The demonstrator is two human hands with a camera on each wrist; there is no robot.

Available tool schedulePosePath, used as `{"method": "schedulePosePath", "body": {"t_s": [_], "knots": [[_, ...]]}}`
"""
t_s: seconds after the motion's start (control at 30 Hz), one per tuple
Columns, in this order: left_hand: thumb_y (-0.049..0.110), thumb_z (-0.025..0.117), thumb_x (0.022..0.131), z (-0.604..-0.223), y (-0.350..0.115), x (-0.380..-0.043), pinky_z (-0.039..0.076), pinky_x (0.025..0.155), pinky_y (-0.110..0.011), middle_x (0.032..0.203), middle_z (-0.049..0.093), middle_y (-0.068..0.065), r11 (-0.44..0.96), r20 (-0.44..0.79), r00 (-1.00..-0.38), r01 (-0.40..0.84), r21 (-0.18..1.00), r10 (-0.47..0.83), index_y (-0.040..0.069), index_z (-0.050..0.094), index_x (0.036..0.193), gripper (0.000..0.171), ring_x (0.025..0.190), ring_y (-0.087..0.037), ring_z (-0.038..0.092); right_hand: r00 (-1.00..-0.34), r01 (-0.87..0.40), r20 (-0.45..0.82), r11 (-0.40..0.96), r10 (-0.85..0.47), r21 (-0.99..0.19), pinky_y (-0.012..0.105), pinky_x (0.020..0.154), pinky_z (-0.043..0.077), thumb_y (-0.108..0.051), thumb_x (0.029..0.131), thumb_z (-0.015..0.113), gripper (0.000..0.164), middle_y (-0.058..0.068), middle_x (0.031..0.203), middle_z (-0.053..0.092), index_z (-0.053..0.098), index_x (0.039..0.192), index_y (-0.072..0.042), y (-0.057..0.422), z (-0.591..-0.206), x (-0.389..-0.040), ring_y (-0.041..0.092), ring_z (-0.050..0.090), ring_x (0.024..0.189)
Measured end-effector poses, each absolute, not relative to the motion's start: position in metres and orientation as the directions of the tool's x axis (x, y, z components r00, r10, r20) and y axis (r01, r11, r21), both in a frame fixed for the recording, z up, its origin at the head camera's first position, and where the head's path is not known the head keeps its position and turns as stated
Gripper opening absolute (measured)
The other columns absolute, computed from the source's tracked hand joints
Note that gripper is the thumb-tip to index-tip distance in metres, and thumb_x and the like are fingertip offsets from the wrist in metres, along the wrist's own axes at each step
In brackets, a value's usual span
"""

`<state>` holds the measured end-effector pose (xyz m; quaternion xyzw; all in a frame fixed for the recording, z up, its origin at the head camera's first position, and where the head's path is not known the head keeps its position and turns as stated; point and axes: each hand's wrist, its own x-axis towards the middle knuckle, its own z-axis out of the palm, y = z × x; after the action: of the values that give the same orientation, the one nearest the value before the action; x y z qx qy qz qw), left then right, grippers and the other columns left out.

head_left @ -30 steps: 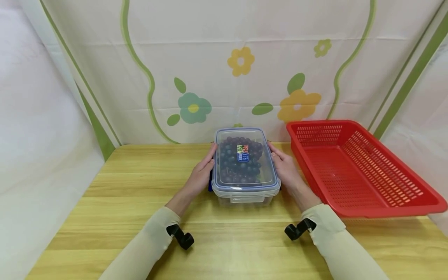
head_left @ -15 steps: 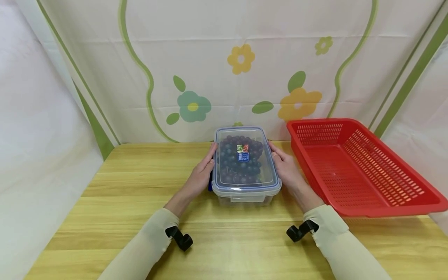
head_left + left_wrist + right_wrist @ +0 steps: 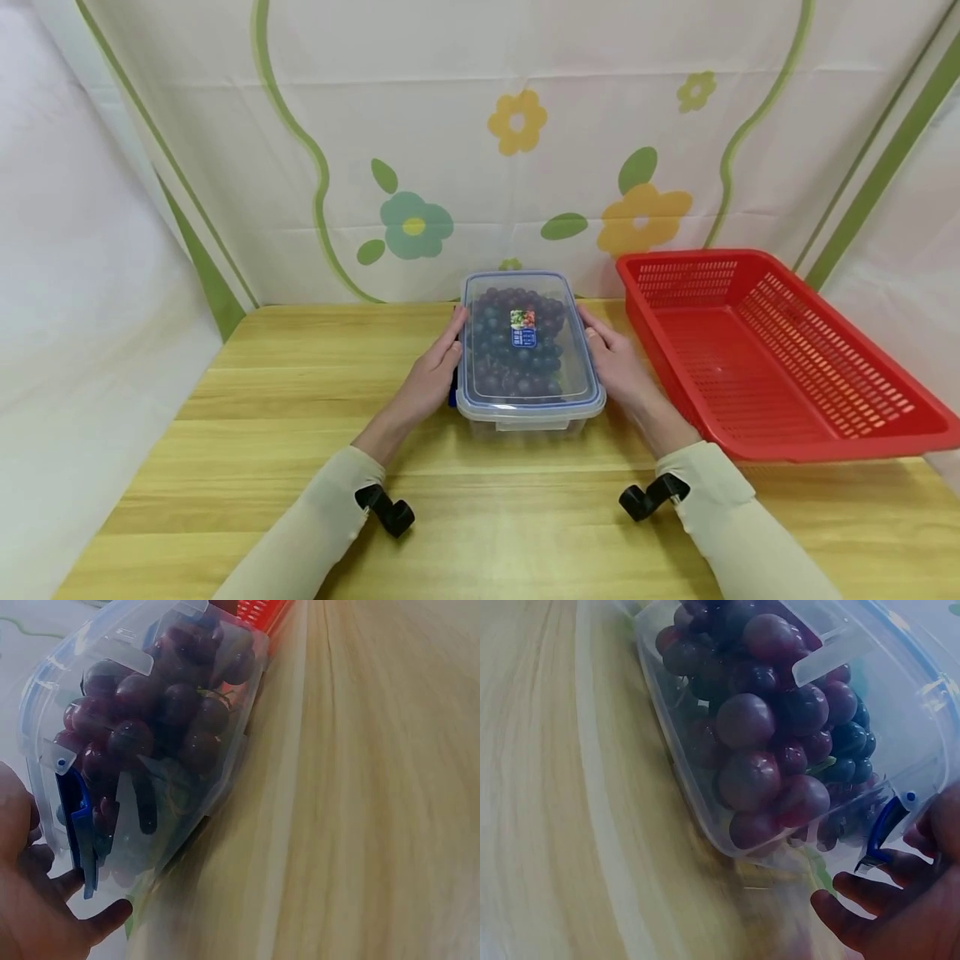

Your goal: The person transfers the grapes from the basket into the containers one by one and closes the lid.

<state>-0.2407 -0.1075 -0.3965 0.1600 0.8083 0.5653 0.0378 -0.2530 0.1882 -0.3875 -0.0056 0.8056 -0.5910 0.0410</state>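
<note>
A clear plastic food container (image 3: 561, 383) with a blue-edged, labelled lid (image 3: 491, 385) stands on the wooden table, dark purple grapes (image 3: 750, 780) packed inside. My left hand (image 3: 429, 375) grips its left side at the rim. In the left wrist view, those fingers lie around a blue latch (image 3: 81, 825) that hangs angled outward. On the opposite side my right hand (image 3: 618, 362) holds the rim, its bent fingers (image 3: 870, 889) at another blue latch (image 3: 885, 829). A clear front latch (image 3: 532, 425) sticks out from the lid's near edge.
A red perforated plastic basket (image 3: 678, 400) stands right of the container, close to my right forearm. A white curtain (image 3: 480, 158) with printed flowers hangs behind the table's (image 3: 315, 358) back edge. Each wrist wears a black camera mount.
Both hands stay at the container's sides. The lid has shifted very slightly to the right, while the whole view has tilted a little.
</note>
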Motion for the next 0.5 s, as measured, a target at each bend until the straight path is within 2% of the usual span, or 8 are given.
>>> {"method": "schedulePosePath", "body": {"t_s": [0.2,0.3,0.33,0.4,0.47,0.5], "knots": [[0.022,0.029,0.118,-0.3951,-0.1064,-0.2408,0.007,0.136,-0.047,0.181,0.003,0.006,0.265,0.123,-0.946,0.207,0.942,0.3,0.026,0.017,0.172,0.056,0.168,-0.016,0.001,-0.997,0.064,-0.073,0.281,-0.022,-0.958,0.05,0.13,0.031,-0.035,0.115,0.04,0.059,0.01,0.175,0.031,0.026,0.17,-0.018,0.1863,-0.3859,-0.2518,0.031,0.033,0.161],[0.024,0.031,0.118,-0.3953,-0.1055,-0.2403,0.004,0.136,-0.053,0.181,-0.001,0.003,0.251,0.095,-0.957,0.167,0.953,0.274,0.029,0.02,0.171,0.055,0.168,-0.021,-0.003,-0.995,0.1,-0.101,0.264,0.01,-0.959,0.049,0.128,0.034,-0.034,0.115,0.041,0.062,0.017,0.172,0.035,0.025,0.169,-0.008,0.1851,-0.3846,-0.2502,0.032,0.039,0.157],[0.025,0.033,0.117,-0.3957,-0.1053,-0.2402,0.003,0.135,-0.055,0.181,-0.002,0.001,0.247,0.079,-0.962,0.146,0.958,0.259,0.029,0.02,0.171,0.056,0.169,-0.024,-0.004,-0.993,0.116,-0.114,0.26,0.024,-0.959,0.047,0.126,0.038,-0.034,0.115,0.041,0.061,0.019,0.169,0.04,0.028,0.168,-0.006,0.1848,-0.3844,-0.2496,0.031,0.045,0.153],[0.028,0.037,0.117,-0.3962,-0.1052,-0.2394,0.009,0.135,-0.057,0.181,0.003,-0.005,0.222,0.015,-0.976,0.064,0.973,0.218,0.032,0.018,0.172,0.058,0.168,-0.03,0.004,-0.989,0.148,-0.137,0.258,0.057,-0.955,0.039,0.117,0.05,-0.036,0.114,0.042,0.059,0.021,0.156,0.056,0.041,0.162,-0.002,0.184,-0.3844,-0.248,0.025,0.062,0.135],[0.032,0.043,0.115,-0.3966,-0.1054,-0.2385,0.018,0.133,-0.057,0.18,0.013,-0.012,0.173,-0.066,-0.984,-0.037,0.984,0.163,0.028,0.013,0.173,0.065,0.166,-0.034,0.017,-0.984,0.174,-0.16,0.242,0.076,-0.954,0.029,0.101,0.058,-0.038,0.114,0.044,0.057,0.016,0.134,0.073,0.053,0.153,0.002,0.184,-0.3849,-0.2463,0.014,0.071,0.112],[0.033,0.046,0.114,-0.397,-0.1056,-0.2379,0.023,0.132,-0.055,0.178,0.021,-0.015,0.138,-0.11,-0.985,-0.091,0.986,0.136,0.024,0.011,0.173,0.069,0.164,-0.035,0.025,-0.982,0.185,-0.171,0.226,0.081,-0.956,0.025,0.093,0.059,-0.04,0.113,0.045,0.056,0.011,0.12,0.078,0.059,0.148,0.003,0.1843,-0.3854,-0.2456,0.009,0.072,0.1]]}}
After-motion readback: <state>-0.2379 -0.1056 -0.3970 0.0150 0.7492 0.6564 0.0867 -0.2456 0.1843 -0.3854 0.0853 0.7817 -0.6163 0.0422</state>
